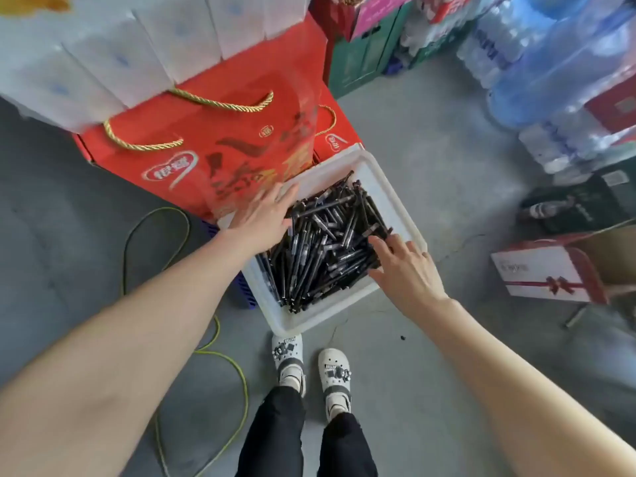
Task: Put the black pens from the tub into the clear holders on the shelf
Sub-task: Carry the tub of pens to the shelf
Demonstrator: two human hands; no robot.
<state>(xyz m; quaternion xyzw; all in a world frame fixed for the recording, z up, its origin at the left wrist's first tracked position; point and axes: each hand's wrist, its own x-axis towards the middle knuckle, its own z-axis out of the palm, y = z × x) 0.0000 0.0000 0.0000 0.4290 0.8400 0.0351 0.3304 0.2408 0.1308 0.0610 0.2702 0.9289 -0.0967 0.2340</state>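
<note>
below, black pens (pixel 327 242) heaped in tub (pixel 389 187), right fingers (pixel 380 244) touching

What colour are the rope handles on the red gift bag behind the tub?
Gold, twisted cord; the rope handles show clearly in the head view.

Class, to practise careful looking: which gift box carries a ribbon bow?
The white gift box on the right; the red gift boxes behind the tub have gold rope handles instead.
</note>
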